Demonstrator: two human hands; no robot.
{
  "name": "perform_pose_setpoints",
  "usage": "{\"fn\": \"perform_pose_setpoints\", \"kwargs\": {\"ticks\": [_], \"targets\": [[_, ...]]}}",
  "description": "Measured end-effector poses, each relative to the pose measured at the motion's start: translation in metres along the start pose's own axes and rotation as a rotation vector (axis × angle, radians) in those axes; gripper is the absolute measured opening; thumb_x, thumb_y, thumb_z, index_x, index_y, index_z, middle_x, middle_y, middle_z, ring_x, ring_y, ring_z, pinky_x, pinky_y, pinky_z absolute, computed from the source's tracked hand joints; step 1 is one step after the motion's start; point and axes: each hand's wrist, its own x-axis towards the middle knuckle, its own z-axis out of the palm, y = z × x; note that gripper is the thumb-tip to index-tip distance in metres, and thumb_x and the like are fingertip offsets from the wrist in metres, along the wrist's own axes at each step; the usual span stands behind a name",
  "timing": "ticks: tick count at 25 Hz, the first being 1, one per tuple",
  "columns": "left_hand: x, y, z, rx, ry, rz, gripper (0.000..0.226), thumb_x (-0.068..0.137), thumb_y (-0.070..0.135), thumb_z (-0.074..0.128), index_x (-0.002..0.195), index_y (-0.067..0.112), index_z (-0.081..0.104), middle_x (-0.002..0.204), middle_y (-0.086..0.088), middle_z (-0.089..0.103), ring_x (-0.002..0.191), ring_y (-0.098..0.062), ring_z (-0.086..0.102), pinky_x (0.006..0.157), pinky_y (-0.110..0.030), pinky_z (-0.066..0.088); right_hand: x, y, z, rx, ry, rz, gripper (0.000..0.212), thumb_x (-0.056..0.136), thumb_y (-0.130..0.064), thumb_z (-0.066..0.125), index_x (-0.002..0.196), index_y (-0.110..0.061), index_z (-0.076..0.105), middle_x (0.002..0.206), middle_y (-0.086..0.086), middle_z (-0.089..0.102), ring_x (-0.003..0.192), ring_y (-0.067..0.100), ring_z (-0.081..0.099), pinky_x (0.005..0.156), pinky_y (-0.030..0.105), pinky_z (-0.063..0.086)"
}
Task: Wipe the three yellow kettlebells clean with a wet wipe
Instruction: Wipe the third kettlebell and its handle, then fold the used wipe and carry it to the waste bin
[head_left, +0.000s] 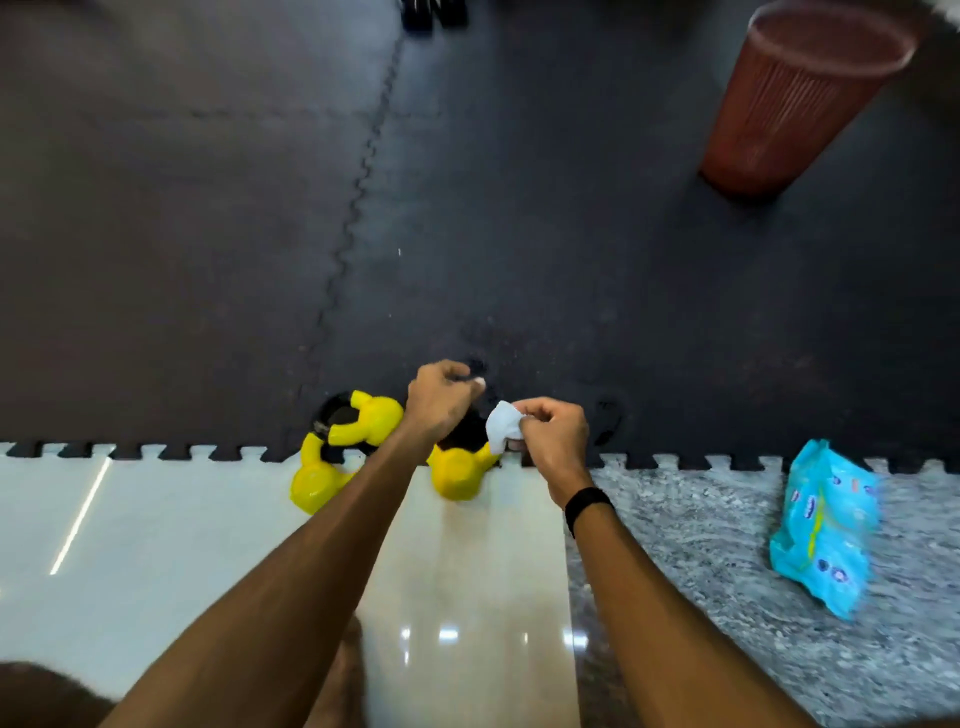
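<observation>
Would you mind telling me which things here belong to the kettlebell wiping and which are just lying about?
Job:
- yellow kettlebells
- wet wipe, in right hand
- left hand on a handle
- blue wipes packet

Lying about:
- red bin
- floor mats

- Ahead of my hands, the dark foam mat lies bare and wide, so I see open passage forward.
- On the left, two yellow kettlebells lie touching at the mat edge and block a low sweep there.
- A third kettlebell sits right under my hands.
- The red bin stands far right, well apart.
- The blue wipes pack lies on the grey floor to my right.
- The pale tiles on the near left are open.
</observation>
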Motion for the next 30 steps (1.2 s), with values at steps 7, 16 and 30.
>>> {"fn": "perform_pose_setpoints", "kwargs": {"ticks": [7,16,30], "targets": [[-0.083,0.116,-0.077,-0.123,0.016,0.255,0.024,0.081,0.017,0.072,0.104,0.013,0.070,0.088,-0.004,0.070,0.086,-0.023,0.068,0.076,-0.029,0.051,-0.056,-0.158,-0.053,-0.019,0.020,-0.274,0.036,0.066,0.007,0.069,0.098,-0.007,0.073,0.098,0.007,0.073,0.090,0.018,0.069,0.084,0.036,0.059],[-0.228,0.257,-0.144,-0.209,0.049,0.728,0.022,0.078,0.015,0.076,0.099,0.015,0.073,0.089,-0.009,0.075,0.081,-0.017,0.069,0.068,-0.028,0.049,-0.178,-0.323,-0.115,0.018,0.096,-0.705,0.020,0.073,0.004,0.067,0.087,-0.009,0.074,0.084,0.010,0.074,0.079,0.026,0.072,0.074,0.038,0.061],[-0.321,0.343,-0.186,-0.491,0.010,0.883,0.016,0.076,0.001,0.078,0.089,-0.002,0.071,0.076,-0.019,0.071,0.058,-0.022,0.068,0.053,-0.023,0.052,-0.258,-0.406,-0.186,-0.006,0.223,-1.004,0.002,0.080,-0.015,0.072,0.081,-0.016,0.072,0.079,0.000,0.072,0.073,0.022,0.069,0.073,0.044,0.059]]}}
